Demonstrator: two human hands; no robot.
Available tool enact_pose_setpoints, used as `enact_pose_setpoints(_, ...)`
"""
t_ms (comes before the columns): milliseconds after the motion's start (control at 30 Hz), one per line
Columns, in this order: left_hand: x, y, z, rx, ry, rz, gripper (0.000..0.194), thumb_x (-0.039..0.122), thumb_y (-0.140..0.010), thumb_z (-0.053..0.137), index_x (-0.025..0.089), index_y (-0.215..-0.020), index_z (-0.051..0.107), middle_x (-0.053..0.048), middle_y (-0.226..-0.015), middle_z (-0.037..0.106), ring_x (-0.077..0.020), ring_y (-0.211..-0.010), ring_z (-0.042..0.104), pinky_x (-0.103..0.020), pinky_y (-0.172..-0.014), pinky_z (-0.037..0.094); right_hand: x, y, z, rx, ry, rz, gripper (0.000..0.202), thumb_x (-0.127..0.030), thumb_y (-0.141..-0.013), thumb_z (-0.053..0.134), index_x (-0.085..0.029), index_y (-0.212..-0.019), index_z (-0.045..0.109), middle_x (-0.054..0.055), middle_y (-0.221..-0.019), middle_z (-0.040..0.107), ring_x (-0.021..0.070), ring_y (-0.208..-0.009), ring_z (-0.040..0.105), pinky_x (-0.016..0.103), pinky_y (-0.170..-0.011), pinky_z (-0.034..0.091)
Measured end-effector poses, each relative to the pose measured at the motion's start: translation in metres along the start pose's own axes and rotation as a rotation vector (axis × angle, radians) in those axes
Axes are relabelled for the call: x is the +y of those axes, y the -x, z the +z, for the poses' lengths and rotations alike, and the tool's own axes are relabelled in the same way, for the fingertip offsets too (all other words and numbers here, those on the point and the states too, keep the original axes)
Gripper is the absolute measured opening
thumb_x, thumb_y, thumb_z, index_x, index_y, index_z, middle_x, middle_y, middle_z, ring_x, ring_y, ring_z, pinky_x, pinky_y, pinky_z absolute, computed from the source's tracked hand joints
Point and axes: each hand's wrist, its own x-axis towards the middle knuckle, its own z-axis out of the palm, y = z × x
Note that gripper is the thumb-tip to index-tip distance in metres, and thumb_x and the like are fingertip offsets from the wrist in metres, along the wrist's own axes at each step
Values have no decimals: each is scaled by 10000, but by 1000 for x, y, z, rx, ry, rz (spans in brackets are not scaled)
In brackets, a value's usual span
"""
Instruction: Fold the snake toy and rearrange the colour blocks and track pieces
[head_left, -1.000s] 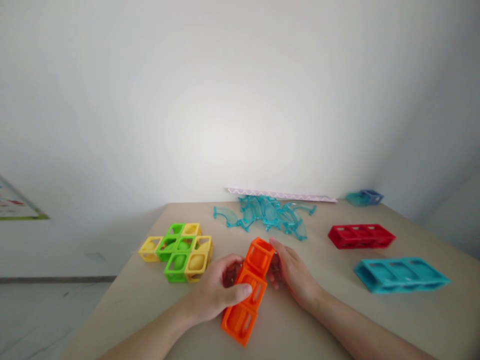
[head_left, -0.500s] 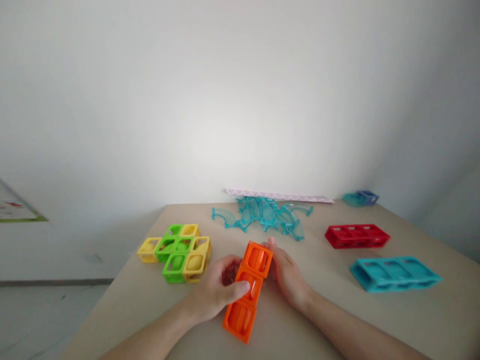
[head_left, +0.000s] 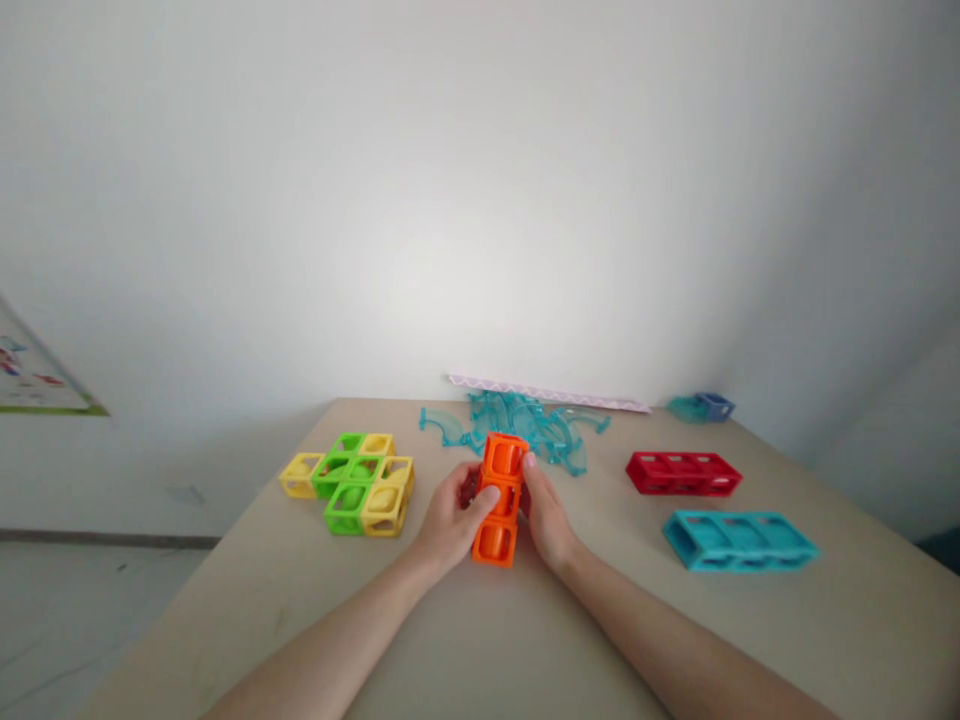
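Observation:
A row of three joined orange cube blocks (head_left: pixel 496 541) is held over the near middle of the table, its far end raised. My left hand (head_left: pixel 450 525) grips it from the left, thumb on the middle cube and fingers curled around the side. Against its right side near the far end rests my right hand (head_left: pixel 551 520), thumb up by the top cube; its other fingers are mostly hidden. Left of my hands lies a flat cluster of green cube blocks (head_left: pixel 347 508) and yellow cube blocks (head_left: pixel 386 505), joined together.
Behind the orange row is a pile of clear teal curved pieces (head_left: pixel 510 412). A red block row (head_left: pixel 682 472) and a teal block row (head_left: pixel 739 542) lie on the right. A pale patterned strip (head_left: pixel 551 393) runs along the wall, and a dark blue block (head_left: pixel 714 406) sits in the far corner.
Both hands and the orange row have moved away from me, and the row now points more straight ahead with its far end raised. The view has shifted slightly.

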Motion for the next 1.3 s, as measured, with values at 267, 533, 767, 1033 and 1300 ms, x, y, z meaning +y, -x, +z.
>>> enact_pose_setpoints(267,9,0,-7,62,-46,43,326,468,-881,495,180,-996,597,-41,-948,675,-195,-872,604,-293,-788,466,-13,2,-5,-183,254,-164,360,-500,-902,504,-200,-1045,641,44,-980,649,201,-886,588,306,-775,465)
enact_pose_setpoints(533,11,2,-8,48,-46,45,287,425,-892,493,184,-1030,567,-47,-988,665,-203,-893,605,-316,-839,465,-22,6,-5,-236,278,-161,383,-496,-921,463,-192,-1075,637,52,-994,648,198,-850,605,304,-744,493)
enact_pose_setpoints(767,7,3,-10,42,35,32,384,540,-869,480,211,-1011,618,-62,-986,678,-240,-922,604,-325,-795,480,-26,15,0,-234,451,-252,398,-411,-920,502,-216,-1267,506,93,-1173,582,230,-1009,566,334,-821,480)
enact_pose_setpoints(1033,-8,0,-17,42,256,-95,449,542,-894,415,152,-965,626,-62,-854,618,-172,-765,544,-265,-618,444,-109,95,-52,-556,1188,-330,464,-238,-903,482,-287,-1364,467,105,-1121,611,262,-1022,552,399,-912,455)
enact_pose_setpoints(1300,-4,3,-15,15,207,-79,396,500,-873,472,146,-963,625,-71,-855,613,-165,-742,533,-256,-597,416,-107,171,-229,-218,1662,-229,552,-435,-842,562,-412,-1381,449,59,-1435,458,345,-1238,503,461,-976,480)
